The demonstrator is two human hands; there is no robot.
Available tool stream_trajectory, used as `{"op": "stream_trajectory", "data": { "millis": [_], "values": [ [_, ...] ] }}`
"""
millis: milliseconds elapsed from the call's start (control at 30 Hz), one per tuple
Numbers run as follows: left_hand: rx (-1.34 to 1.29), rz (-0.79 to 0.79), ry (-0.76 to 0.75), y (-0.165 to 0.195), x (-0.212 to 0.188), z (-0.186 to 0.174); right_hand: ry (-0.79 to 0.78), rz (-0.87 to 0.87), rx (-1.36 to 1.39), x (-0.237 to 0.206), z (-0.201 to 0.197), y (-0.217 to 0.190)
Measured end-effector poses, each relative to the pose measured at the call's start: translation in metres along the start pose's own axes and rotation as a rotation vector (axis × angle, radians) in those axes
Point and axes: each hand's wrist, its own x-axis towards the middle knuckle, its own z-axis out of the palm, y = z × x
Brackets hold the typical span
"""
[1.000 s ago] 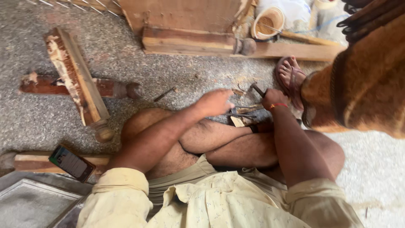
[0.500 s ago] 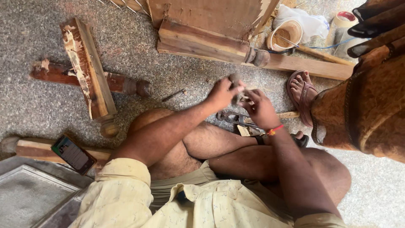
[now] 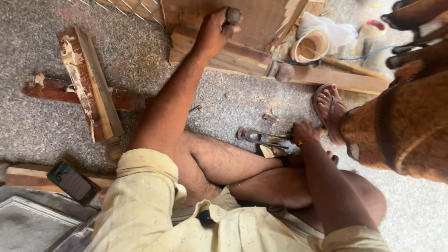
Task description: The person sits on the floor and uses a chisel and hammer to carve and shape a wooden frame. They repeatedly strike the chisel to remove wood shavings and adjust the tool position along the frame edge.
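I sit cross-legged on a speckled grey floor. My left hand (image 3: 212,35) is stretched forward onto a brown wooden frame (image 3: 242,51), its fingers curled around a small dark rounded thing (image 3: 232,15) held against the wood. My right hand (image 3: 303,133), with a red thread at the wrist, is low by my knee. Its fingers are closed at the handle ends of metal pincers (image 3: 259,136) lying on the floor. Wood chips (image 3: 269,117) lie around the pincers.
Broken, splintered wooden pieces (image 3: 88,86) lie crossed at the left, and a phone (image 3: 72,182) rests on a plank. Another person's sandalled foot (image 3: 329,109) and brown garment (image 3: 406,130) are close on the right. A tape roll (image 3: 311,44) and white cloth (image 3: 331,30) sit behind the frame.
My left hand has left the spot by the pincers and reached forward to the wooden frame. My right hand has dropped to the pincers on the floor. The view has tilted forward.
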Motion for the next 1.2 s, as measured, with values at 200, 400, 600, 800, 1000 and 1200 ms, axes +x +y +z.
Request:
{"op": "stream_trajectory", "data": {
  "millis": [200, 400, 600, 800, 1000, 1200],
  "values": [
    [0.114, 0.115, -0.059, -0.034, -0.006, -0.015, 0.044, -0.155, -0.1, 0.001, -0.01, 0.0],
    [0.123, 0.18, 0.001, -0.039, 0.007, -0.016, -0.083, -0.386, 0.098, -0.031, -0.051, -0.002],
    [0.085, 0.183, -0.027, -0.039, 0.016, -0.006, -0.083, -0.425, 0.547, -0.098, -0.083, -0.012],
    [0.093, 0.308, -0.076, -0.037, 0.019, -0.018, -0.091, -0.414, 1.32, -0.128, -0.089, -0.039],
    [-0.005, 0.079, -0.175, -0.036, 0.017, -0.022, 0.233, -0.561, 1.476, -0.128, -0.1, -0.048],
    [0.068, 0.265, -0.04, -0.046, 0.014, -0.019, 0.117, -0.436, 1.453, -0.109, -0.104, -0.056]
  ]
}}
